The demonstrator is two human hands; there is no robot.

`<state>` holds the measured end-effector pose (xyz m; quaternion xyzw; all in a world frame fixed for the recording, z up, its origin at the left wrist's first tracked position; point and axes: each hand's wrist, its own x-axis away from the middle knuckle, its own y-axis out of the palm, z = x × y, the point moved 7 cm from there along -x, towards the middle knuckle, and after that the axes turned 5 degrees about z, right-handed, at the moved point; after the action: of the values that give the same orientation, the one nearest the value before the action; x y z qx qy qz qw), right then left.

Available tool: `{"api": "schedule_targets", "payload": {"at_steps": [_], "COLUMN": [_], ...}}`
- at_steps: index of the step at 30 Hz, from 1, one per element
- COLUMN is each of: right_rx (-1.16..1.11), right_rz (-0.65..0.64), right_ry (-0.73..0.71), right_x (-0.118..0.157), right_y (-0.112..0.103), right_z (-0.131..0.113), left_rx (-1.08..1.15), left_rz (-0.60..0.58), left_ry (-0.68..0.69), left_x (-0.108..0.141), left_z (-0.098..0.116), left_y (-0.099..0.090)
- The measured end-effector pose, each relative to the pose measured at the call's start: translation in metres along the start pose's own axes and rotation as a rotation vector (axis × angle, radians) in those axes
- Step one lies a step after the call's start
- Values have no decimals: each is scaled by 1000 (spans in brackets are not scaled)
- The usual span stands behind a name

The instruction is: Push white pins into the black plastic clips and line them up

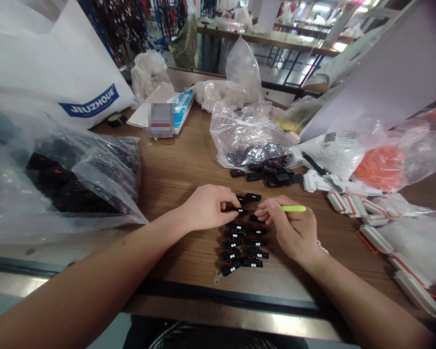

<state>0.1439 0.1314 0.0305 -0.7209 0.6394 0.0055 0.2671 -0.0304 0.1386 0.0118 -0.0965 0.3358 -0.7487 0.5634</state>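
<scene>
In the middle of the table my left hand (212, 207) pinches a small black connector housing (241, 211) that carries white dots. My right hand (292, 228) is closed round a thin tool with a yellow-green handle (292, 209), its fine metal shaft pointing left to the housing. Whether the tip is inside the housing is too small to tell. Below and between my hands, several more black connector housings (255, 242) lie in two columns, with white dots and some red parts showing. Another housing (253, 197) lies just beyond my fingers.
Loose black parts (272, 172) spill from a clear plastic bag (250, 135) behind my hands. White parts with orange edging (370, 208) and bags stand on the right. A large bag of black parts (87, 179) occupies the left, near a booklet (183, 109).
</scene>
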Motion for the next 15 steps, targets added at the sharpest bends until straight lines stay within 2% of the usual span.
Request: {"api": "schedule_targets", "payload": {"at_steps": [15], "right_rx": [23], "right_rz": [-4], "right_ry": [-13], "right_x": [1], "right_y": [0], "right_z": [-3], "left_rx": [16], "left_rz": [3], "left_ry": [3], "left_x": [0], "left_z": [-2], "left_y": [1]}}
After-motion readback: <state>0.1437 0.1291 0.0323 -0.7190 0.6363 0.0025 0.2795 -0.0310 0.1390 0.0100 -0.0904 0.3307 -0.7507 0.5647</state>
